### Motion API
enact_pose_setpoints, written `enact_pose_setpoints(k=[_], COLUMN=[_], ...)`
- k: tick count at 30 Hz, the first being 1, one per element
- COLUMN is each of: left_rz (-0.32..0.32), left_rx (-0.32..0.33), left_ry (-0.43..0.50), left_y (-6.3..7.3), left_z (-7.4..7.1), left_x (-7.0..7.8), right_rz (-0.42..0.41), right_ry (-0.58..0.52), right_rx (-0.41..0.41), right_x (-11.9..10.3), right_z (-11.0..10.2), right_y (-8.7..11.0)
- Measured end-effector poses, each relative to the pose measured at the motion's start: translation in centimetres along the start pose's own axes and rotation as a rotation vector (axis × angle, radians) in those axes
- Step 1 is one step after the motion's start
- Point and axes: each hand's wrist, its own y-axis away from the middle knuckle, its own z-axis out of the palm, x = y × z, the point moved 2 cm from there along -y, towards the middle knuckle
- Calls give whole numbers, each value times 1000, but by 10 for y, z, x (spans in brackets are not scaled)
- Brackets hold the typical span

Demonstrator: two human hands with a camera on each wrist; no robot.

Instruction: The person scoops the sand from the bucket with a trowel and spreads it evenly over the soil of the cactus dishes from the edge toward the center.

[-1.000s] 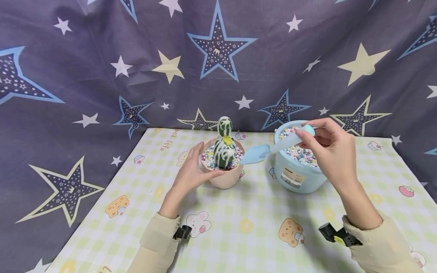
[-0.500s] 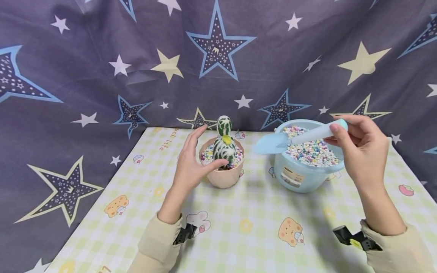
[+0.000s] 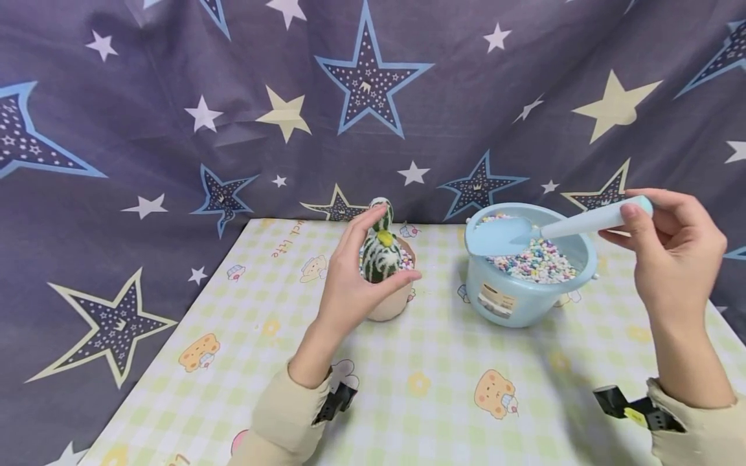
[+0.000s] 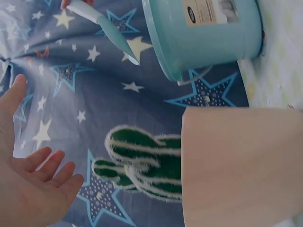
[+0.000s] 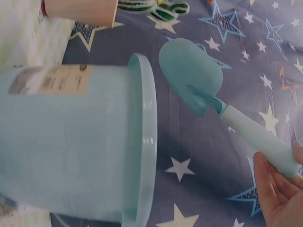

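Observation:
My left hand (image 3: 350, 285) is raised over the near side of the peach flowerpot (image 3: 389, 309), thumb and fingers spread, holding nothing. In the left wrist view a gap shows between this hand (image 4: 40, 189) and the fuzzy green-and-white striped cactus (image 4: 147, 161) in the pot. Small coloured pebbles surround the cactus and are partly hidden by the hand. My right hand (image 3: 678, 259) pinches the handle end of a light blue trowel (image 3: 588, 220). Its blade points left, above the light blue bucket (image 3: 519, 298). In the right wrist view the trowel (image 5: 191, 75) appears beyond the bucket's rim.
Multicoloured pebbles (image 3: 544, 265) fill part of the bucket, which stands right of the pot. A green-checked cloth (image 3: 419, 427) with cartoon prints covers the table. Behind its far edge hangs a dark curtain (image 3: 443, 116) with stars.
My right hand has carried the trowel right, from beside the cactus to above the bucket. The left hand has come away from the pot's side, shifting right and in front of it.

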Motion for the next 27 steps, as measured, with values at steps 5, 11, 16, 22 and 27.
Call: enact_pose_setpoints(k=[5, 11, 16, 22, 27], left_rz=[37, 68, 51, 67, 75], left_rx=[-7, -44, -88, -126, -147], left_ry=[8, 15, 13, 38, 47], left_y=[-4, -7, -8, -8, -6], left_z=[11, 27, 42, 58, 73], left_x=[7, 14, 19, 23, 24], right_rz=[1, 108, 187, 185, 135], right_ry=[40, 31, 96, 226, 408], right_rx=[26, 51, 68, 81, 66], right_x=[0, 4, 4, 5, 5], right_z=[-12, -26, -33, -37, -40], right_y=[-4, -6, -5, -5, -5])
